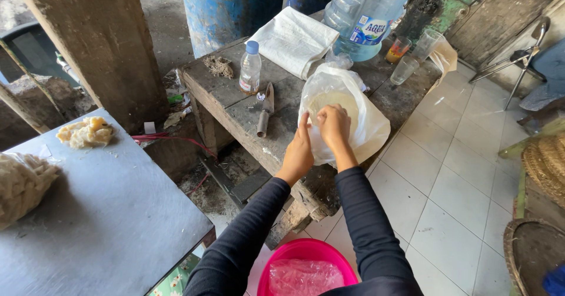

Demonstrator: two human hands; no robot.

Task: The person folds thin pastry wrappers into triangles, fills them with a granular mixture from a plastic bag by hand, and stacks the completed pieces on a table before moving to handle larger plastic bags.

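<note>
Head view shows, nearest, a pink basin [306, 255] on the tiled floor, below both dark sleeves. Above it, the left hand [297, 151] rests flat against the near edge of a white plastic bag [347, 116], fingers straight and pressed together. Just beside it, the right hand [334, 126] curls its fingers to pinch the bag's rim. Inside lies a pale round sheet [341, 100]. This bag sits on a worn wooden bench [235, 104], beside a trowel [266, 108]; farther back stand a small bottle [251, 66] and a large water jug [368, 13].
</note>
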